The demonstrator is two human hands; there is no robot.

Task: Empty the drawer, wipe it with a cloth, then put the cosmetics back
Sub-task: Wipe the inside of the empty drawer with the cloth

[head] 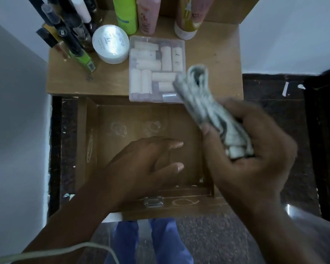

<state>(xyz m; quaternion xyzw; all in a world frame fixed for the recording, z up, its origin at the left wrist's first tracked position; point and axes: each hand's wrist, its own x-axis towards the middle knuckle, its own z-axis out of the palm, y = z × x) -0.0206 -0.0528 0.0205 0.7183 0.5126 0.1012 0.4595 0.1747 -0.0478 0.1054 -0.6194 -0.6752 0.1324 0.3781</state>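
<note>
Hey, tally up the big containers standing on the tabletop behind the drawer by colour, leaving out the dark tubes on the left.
Green bottle: 1
Pink bottle: 1
Gold and white bottle: 1
White round jar: 1
Clear plastic box: 1
Total: 5

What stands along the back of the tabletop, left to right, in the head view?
Dark tubes → white jar → green bottle → pink bottle → gold-and-white bottle.
</note>
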